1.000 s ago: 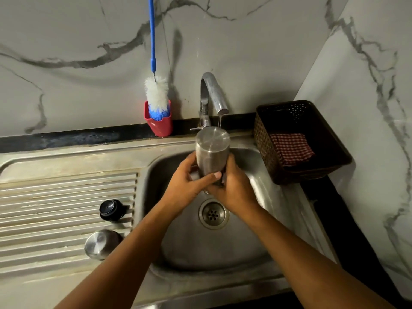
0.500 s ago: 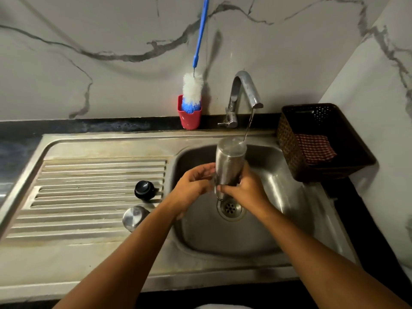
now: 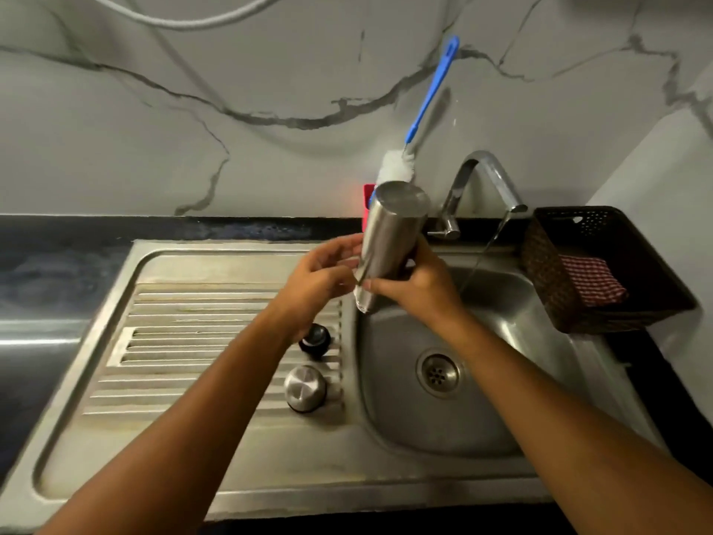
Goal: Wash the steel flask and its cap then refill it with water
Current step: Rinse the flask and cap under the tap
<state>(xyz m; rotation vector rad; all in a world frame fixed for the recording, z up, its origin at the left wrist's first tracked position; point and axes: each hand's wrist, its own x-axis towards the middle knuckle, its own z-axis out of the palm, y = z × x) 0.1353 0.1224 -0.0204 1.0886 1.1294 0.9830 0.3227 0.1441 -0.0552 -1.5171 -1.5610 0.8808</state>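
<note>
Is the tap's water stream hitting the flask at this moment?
No, the stream from the tap falls into the sink beside the flask, without touching it.

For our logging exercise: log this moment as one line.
flask: upside down, clear of stream | left hand and right hand: hold it | tap: running | steel cap: on drainboard

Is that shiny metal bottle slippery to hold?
Probably, yes: the steel flask is smooth and shiny, and water runs from the tap beside it. Both the left hand and right hand grip it, which likely helps. Its round body would probably roll if laid on the drainboard.
</note>
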